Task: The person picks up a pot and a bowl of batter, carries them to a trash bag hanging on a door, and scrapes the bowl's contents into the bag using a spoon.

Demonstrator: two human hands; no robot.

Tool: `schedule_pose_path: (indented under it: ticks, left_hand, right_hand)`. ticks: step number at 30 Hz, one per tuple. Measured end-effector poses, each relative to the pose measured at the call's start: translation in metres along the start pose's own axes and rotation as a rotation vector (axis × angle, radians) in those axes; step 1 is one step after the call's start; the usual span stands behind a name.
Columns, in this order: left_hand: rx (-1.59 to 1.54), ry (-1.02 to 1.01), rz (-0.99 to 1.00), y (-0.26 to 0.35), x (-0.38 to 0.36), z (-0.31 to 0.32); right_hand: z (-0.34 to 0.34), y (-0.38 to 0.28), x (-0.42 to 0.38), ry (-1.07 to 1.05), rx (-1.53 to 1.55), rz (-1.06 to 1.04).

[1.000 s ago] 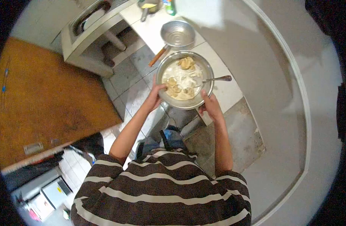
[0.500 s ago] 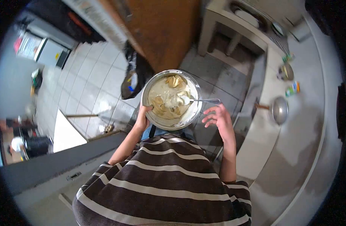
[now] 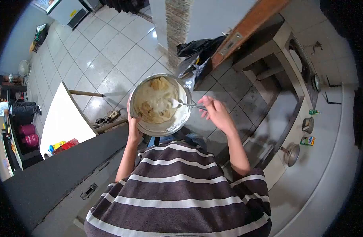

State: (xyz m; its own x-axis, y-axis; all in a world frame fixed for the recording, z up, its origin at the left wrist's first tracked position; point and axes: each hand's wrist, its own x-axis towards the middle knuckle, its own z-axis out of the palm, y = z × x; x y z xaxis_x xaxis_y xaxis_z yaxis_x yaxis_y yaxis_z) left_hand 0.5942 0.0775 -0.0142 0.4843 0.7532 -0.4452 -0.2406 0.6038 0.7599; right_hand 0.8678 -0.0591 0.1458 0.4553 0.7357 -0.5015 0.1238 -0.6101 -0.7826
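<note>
A round metal bowl [image 3: 186,87] of pale, creamy batter with yellowish-brown lumps [image 3: 159,83] is held in front of my body. My left hand [image 3: 135,125] grips its left rim, thumb over the edge and fingers hidden behind the wall. From the batter a metal fork [image 3: 189,105] sticks out to the right, its head partly coated. My right hand [image 3: 214,111] is closed round the end of its handle, just right of the bowl.
An open wooden door [image 3: 244,33] with black plastic bags [image 3: 197,55] stands ahead. At right, a counter [image 3: 282,173] carries a metal pan [image 3: 292,155] and a small carton [image 3: 307,140]. A white table [image 3: 67,122] stands left; a person [image 3: 21,110] is far left.
My right hand has gone from open beside the handle to closed on the fork. My view has turned; the bowl appears further left, and the door and bags appear further right.
</note>
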Motion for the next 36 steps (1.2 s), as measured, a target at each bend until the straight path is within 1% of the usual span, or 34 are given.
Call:
schedule_pose_path:
  ticks: [1, 2, 3, 5, 6, 7, 9, 10, 11, 13, 14, 15, 17, 18, 19, 21, 22, 23, 24, 25, 27, 28, 29, 30, 31, 33, 35, 36]
  left_hand:
    - [0.000, 0.009, -0.006, 0.010, 0.005, -0.002]
    - [-0.008, 0.024, -0.001, 0.013, 0.012, -0.001]
    - [-0.008, 0.042, 0.006, 0.018, 0.017, -0.004]
    - [-0.032, 0.004, 0.005, 0.011, 0.034, -0.030]
    - [-0.057, -0.029, 0.009, 0.012, 0.039, -0.035]
    - [-0.062, -0.022, 0.007, 0.011, 0.040, -0.038]
    - [-0.056, 0.010, -0.068, 0.017, 0.040, -0.042]
    - [-0.065, 0.035, -0.060, 0.028, 0.035, -0.029]
    - [-0.060, 0.033, -0.058, 0.028, 0.034, -0.030]
    - [-0.096, 0.080, -0.106, 0.027, 0.033, -0.032]
    - [-0.083, 0.112, -0.042, 0.030, 0.032, -0.025]
    - [-0.086, 0.107, -0.036, 0.028, 0.033, -0.029]
    - [-0.126, 0.108, -0.149, 0.020, 0.031, -0.042]
    - [-0.124, 0.116, -0.149, 0.027, 0.026, -0.033]
    - [-0.130, 0.120, -0.147, 0.026, 0.026, -0.032]
    - [-0.120, 0.156, -0.106, 0.023, 0.023, -0.036]
    - [-0.125, 0.165, -0.112, 0.019, 0.024, -0.042]
    - [-0.178, 0.139, -0.170, -0.002, 0.026, -0.059]
    - [-0.214, 0.123, -0.224, -0.003, 0.024, -0.062]
    - [-0.220, 0.130, -0.229, -0.007, 0.024, -0.066]
    - [-0.230, 0.117, -0.275, -0.006, 0.024, -0.065]
    - [-0.233, 0.120, -0.278, -0.009, 0.026, -0.066]
    - [-0.179, 0.083, -0.190, -0.015, 0.030, -0.069]
    - [-0.140, 0.041, -0.107, -0.036, 0.028, -0.072]
    - [-0.141, 0.046, -0.111, -0.029, 0.030, -0.066]
    - [-0.001, -0.072, -0.050, -0.009, 0.038, -0.040]
    - [0.051, -0.084, -0.068, -0.006, 0.051, -0.027]
    - [0.005, -0.118, -0.072, -0.003, 0.056, -0.017]
  right_hand:
    - [0.005, -0.007, 0.012, 0.110, -0.161, 0.001]
    - [0.008, 0.000, 0.026, 0.250, -0.165, -0.093]
    - [0.009, 0.009, 0.040, 0.248, -0.164, -0.090]
    - [0.006, 0.024, 0.065, 0.250, -0.002, -0.055]
    - [0.006, 0.024, 0.074, 0.212, -0.026, -0.083]
    - [0.007, 0.023, 0.084, 0.205, -0.031, -0.081]
    - [0.007, 0.020, 0.110, 0.205, -0.038, -0.194]
    - [0.006, 0.022, 0.126, 0.219, 0.006, -0.250]
    - [0.006, 0.028, 0.148, 0.252, 0.131, -0.319]
    - [0.007, 0.064, 0.206, 0.331, -0.004, -0.139]
    - [0.013, 0.079, 0.228, 0.352, -0.149, -0.101]
    - [0.022, 0.090, 0.247, 0.371, -0.297, -0.060]
    - [0.047, 0.106, 0.270, 0.333, -0.223, -0.063]
    - [0.056, 0.102, 0.271, 0.271, -0.074, 0.025]
    - [0.064, 0.106, 0.281, 0.175, 0.124, -0.149]
    - [0.075, 0.097, 0.284, 0.046, 0.237, -0.255]
    - [0.081, 0.094, 0.288, 0.039, 0.234, -0.247]
    - [0.088, 0.099, 0.290, 0.020, 0.232, -0.341]
    - [0.093, 0.096, 0.291, -0.006, 0.250, -0.434]
    - [0.092, 0.095, 0.291, -0.012, 0.245, -0.426]
    - [0.076, 0.085, 0.288, 0.118, -0.222, -0.226]
    - [0.074, 0.085, 0.283, 0.184, -0.209, -0.251]
    - [0.067, 0.091, 0.281, 0.072, -0.063, -0.184]
    - [0.058, 0.089, 0.257, -0.059, 0.035, -0.109]
    - [0.049, 0.063, 0.227, -0.192, 0.151, -0.035]
    - [0.028, 0.037, 0.184, -0.394, -0.187, 0.027]
    - [0.022, 0.012, 0.140, -0.501, -0.375, 0.276]
    - [0.024, 0.010, 0.124, -0.505, -0.369, 0.275]
